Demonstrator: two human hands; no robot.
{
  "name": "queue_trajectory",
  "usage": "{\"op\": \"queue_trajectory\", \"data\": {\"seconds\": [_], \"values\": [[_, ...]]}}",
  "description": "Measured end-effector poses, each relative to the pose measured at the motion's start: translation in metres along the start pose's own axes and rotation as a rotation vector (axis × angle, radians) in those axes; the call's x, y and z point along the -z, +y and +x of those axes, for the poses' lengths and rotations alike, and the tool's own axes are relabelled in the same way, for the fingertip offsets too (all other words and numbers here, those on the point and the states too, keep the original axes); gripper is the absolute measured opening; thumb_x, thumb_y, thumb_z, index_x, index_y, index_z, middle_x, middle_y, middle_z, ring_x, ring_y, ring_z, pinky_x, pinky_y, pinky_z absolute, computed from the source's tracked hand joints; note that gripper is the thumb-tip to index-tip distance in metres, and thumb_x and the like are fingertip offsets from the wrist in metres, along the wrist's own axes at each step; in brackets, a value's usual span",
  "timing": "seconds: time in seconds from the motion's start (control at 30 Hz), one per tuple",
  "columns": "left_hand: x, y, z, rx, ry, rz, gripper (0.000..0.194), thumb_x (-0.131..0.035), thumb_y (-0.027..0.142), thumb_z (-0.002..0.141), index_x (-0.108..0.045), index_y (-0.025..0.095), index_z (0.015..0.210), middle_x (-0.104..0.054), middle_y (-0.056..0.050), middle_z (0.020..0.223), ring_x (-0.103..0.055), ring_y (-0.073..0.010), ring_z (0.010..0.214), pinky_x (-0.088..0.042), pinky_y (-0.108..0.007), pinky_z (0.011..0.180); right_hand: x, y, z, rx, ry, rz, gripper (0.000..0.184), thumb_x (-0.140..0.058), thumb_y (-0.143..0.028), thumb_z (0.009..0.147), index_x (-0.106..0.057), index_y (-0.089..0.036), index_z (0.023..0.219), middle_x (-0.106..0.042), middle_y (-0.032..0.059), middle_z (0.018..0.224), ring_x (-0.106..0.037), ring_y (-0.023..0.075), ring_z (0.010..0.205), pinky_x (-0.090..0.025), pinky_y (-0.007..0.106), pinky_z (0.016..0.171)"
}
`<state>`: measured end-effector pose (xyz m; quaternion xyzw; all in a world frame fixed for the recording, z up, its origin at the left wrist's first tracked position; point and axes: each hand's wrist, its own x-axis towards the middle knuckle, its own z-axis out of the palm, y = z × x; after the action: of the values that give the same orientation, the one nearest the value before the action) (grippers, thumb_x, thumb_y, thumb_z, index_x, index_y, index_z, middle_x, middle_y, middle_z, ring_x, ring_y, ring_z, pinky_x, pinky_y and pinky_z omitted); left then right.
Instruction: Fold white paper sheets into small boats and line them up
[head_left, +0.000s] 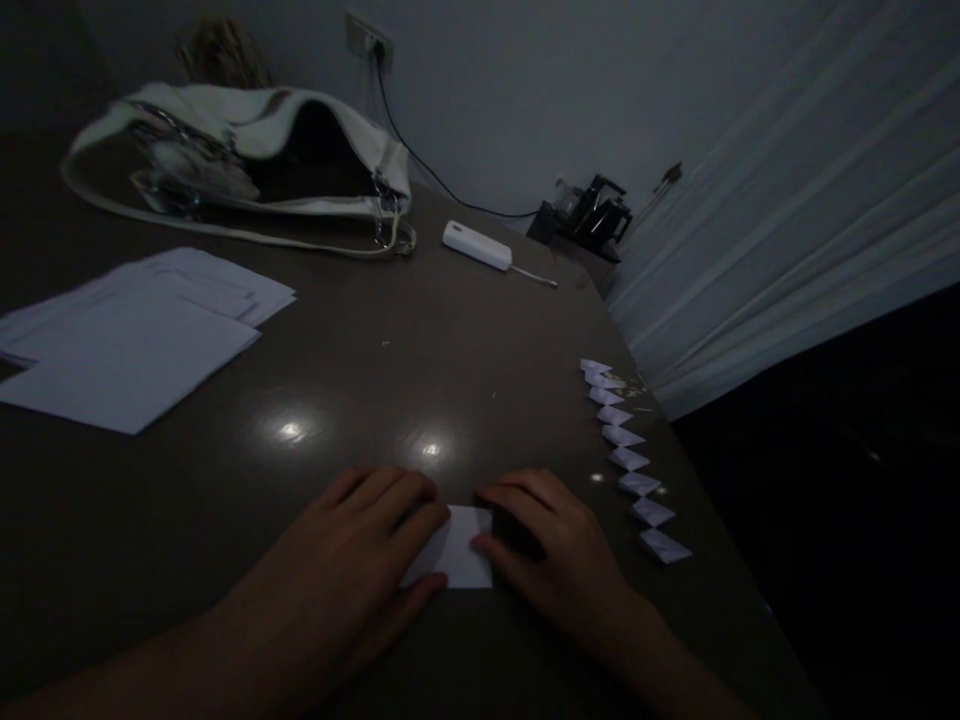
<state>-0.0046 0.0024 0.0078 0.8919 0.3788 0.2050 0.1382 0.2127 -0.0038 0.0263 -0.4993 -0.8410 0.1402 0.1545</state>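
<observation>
A small folded piece of white paper (466,550) lies on the dark table in front of me. My left hand (367,570) covers its left part, the fingers curled over the top edge and the thumb at the bottom edge. At the right edge, my right hand (551,545) holds the paper between curled fingers and thumb. Parts of the sheet are hidden under the fingers. To the right stands a row of several small pointed folded paper pieces (628,458) along the table's edge.
White paper sheets (142,340) lie stacked loosely at the left. Behind them sits an open white handbag (247,150) with a strap. A white device with a short cable (478,246) rests farther back. Dark kitchenware (600,215) and a white curtain (720,220) are beyond the table (420,380).
</observation>
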Motion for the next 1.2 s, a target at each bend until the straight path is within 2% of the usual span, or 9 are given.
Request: {"op": "queue_trajectory", "data": {"seconds": [0.13, 0.4, 0.5, 0.57, 0.67, 0.8, 0.9, 1.03, 1.2], "values": [[-0.003, -0.002, -0.002, 0.067, 0.019, 0.036, 0.04, -0.06, 0.036, 0.079, -0.056, 0.019, 0.115, -0.058, -0.008, 0.107, -0.052, -0.0266, 0.096, -0.04, -0.041, 0.081, 0.0, -0.003, 0.001, -0.014, -0.021, 0.014, 0.041, -0.072, -0.036, 0.072, -0.06, -0.019, 0.108, -0.061, 0.0079, 0.105, -0.055, 0.0228, 0.094, -0.047, 0.037, 0.08], [0.004, -0.004, 0.003, 0.171, -0.067, -0.246, 0.021, -0.061, 0.028, 0.077, -0.055, 0.02, 0.095, -0.057, -0.004, 0.094, -0.051, -0.0212, 0.086, -0.042, -0.033, 0.072, -0.001, -0.005, 0.004, -0.066, -0.029, 0.183, 0.037, -0.074, -0.025, 0.069, -0.059, -0.02, 0.103, -0.06, 0.0057, 0.103, -0.054, 0.0217, 0.096, -0.045, 0.035, 0.081], [0.005, -0.006, 0.006, 0.208, -0.107, -0.384, 0.007, -0.052, 0.023, 0.083, -0.055, 0.019, 0.087, -0.059, -0.002, 0.084, -0.053, -0.0169, 0.078, -0.041, -0.027, 0.065, -0.003, -0.004, 0.005, -0.055, -0.011, 0.288, 0.018, -0.068, -0.022, 0.076, -0.061, -0.019, 0.092, -0.063, 0.0034, 0.09, -0.057, 0.0182, 0.087, -0.044, 0.031, 0.076], [0.005, -0.007, 0.007, 0.241, -0.096, -0.452, 0.012, -0.047, 0.026, 0.087, -0.056, 0.019, 0.086, -0.06, -0.002, 0.08, -0.054, -0.0154, 0.075, -0.041, -0.025, 0.064, -0.005, -0.001, 0.005, -0.092, 0.017, 0.36, 0.005, -0.063, -0.024, 0.081, -0.062, -0.019, 0.082, -0.063, 0.0013, 0.079, -0.057, 0.0151, 0.076, -0.044, 0.027, 0.068], [0.006, -0.008, 0.008, 0.274, -0.073, -0.486, 0.022, -0.042, 0.031, 0.091, -0.058, 0.019, 0.084, -0.06, -0.001, 0.074, -0.055, -0.0145, 0.07, -0.041, -0.025, 0.062, -0.008, 0.004, 0.006, -0.219, 0.083, 0.447, 0.01, -0.062, -0.029, 0.082, -0.063, -0.019, 0.079, -0.06, -0.0005, 0.07, -0.056, 0.0124, 0.064, -0.041, 0.023, 0.058], [0.01, -0.007, 0.008, 0.168, -0.131, -0.447, 0.022, -0.044, 0.029, 0.09, -0.06, 0.019, 0.078, -0.06, -0.001, 0.074, -0.055, -0.0151, 0.071, -0.042, -0.028, 0.068, -0.009, 0.006, 0.009, -0.344, 0.156, 0.58, 0.013, -0.061, -0.031, 0.081, -0.062, -0.018, 0.08, -0.057, -0.0016, 0.062, -0.053, 0.0113, 0.058, -0.039, 0.021, 0.052], [0.013, -0.005, 0.007, 0.054, -0.122, -0.446, 0.014, -0.048, 0.022, 0.086, -0.06, 0.021, 0.094, -0.063, -0.002, 0.088, -0.057, -0.0164, 0.082, -0.043, -0.031, 0.077, -0.006, 0.005, 0.011, -0.377, 0.164, 0.646, 0.014, -0.061, -0.031, 0.08, -0.063, -0.017, 0.08, -0.059, -0.0001, 0.065, -0.054, 0.0115, 0.059, -0.04, 0.02, 0.051], [0.01, -0.006, 0.005, 0.012, -0.04, -0.46, 0.034, -0.045, 0.011, 0.084, -0.053, 0.024, 0.115, -0.063, -0.003, 0.103, -0.058, -0.0165, 0.092, -0.044, -0.031, 0.081, -0.005, 0.005, 0.011, -0.363, 0.122, 0.674, 0.016, -0.059, -0.032, 0.082, -0.066, -0.017, 0.082, -0.064, 0.0018, 0.07, -0.057, 0.0123, 0.062, -0.042, 0.021, 0.053], [0.005, -0.009, 0.006, -0.036, -0.057, -0.441, 0.027, -0.043, 0.01, 0.087, -0.06, 0.024, 0.101, -0.064, -0.001, 0.095, -0.059, -0.0155, 0.087, -0.043, -0.03, 0.079, -0.009, 0.005, 0.01, -0.31, 0.082, 0.608, 0.016, -0.059, -0.031, 0.083, -0.067, -0.018, 0.081, -0.064, 0.0015, 0.07, -0.057, 0.0126, 0.061, -0.043, 0.022, 0.053]]}}
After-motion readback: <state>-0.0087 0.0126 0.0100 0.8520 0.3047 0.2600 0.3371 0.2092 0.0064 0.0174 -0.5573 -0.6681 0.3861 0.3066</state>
